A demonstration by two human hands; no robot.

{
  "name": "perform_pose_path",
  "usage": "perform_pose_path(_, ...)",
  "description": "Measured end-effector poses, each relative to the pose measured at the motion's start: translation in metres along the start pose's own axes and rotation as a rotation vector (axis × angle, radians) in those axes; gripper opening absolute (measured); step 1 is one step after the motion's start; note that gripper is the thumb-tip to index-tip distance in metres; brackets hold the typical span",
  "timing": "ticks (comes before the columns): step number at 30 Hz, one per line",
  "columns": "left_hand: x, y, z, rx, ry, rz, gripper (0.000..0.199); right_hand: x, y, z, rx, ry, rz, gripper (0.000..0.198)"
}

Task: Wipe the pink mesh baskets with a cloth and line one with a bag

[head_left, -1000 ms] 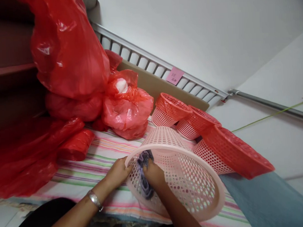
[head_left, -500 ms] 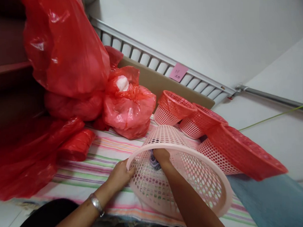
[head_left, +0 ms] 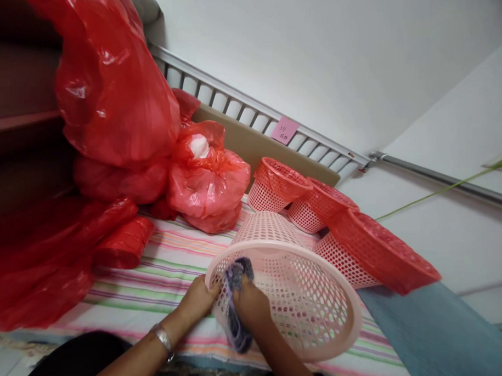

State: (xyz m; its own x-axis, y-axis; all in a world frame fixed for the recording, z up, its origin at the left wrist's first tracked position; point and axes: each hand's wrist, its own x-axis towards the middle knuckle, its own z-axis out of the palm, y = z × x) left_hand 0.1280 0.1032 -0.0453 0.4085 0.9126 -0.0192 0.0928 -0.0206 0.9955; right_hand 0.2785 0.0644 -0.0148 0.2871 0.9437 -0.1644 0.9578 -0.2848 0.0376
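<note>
A pale pink perforated plastic basket lies on its side, its wide mouth facing me. My left hand grips the rim at its left edge, thumb inside. A grey-purple cloth is bunched in my right hand, which is closed on it just inside the mouth, close to the left part of the rim. Part of the cloth hangs down below the fingers.
Several pink baskets lined with red bags stand at the back right. Filled red plastic bags sit at the left, with a red bag roll in front. Striped cloth covers the surface. A metal rail runs behind.
My right hand has come from deep inside the basket toward its mouth, bringing the cloth to the left rim. My left hand keeps its hold; the view has shifted slightly.
</note>
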Motion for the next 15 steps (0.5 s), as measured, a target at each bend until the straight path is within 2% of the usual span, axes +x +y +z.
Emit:
perform_pose_path(4,0.0,0.0,-0.001,0.022,0.003,0.024,0.033,-0.054,-0.011,0.007,0.049,-0.062,-0.122,0.04)
perform_pose_path(7,0.0,0.002,0.0,0.019,0.002,0.017,0.034,-0.061,-0.007,0.008,0.071,-0.083,-0.15,0.044)
perform_pose_path(10,0.001,0.005,0.001,0.03,-0.01,0.021,0.034,-0.033,0.004,0.003,0.061,-0.066,-0.067,0.04)
perform_pose_path(15,0.004,0.006,0.001,0.05,-0.04,0.026,0.031,0.047,0.024,-0.009,-0.015,-0.055,0.103,0.038)
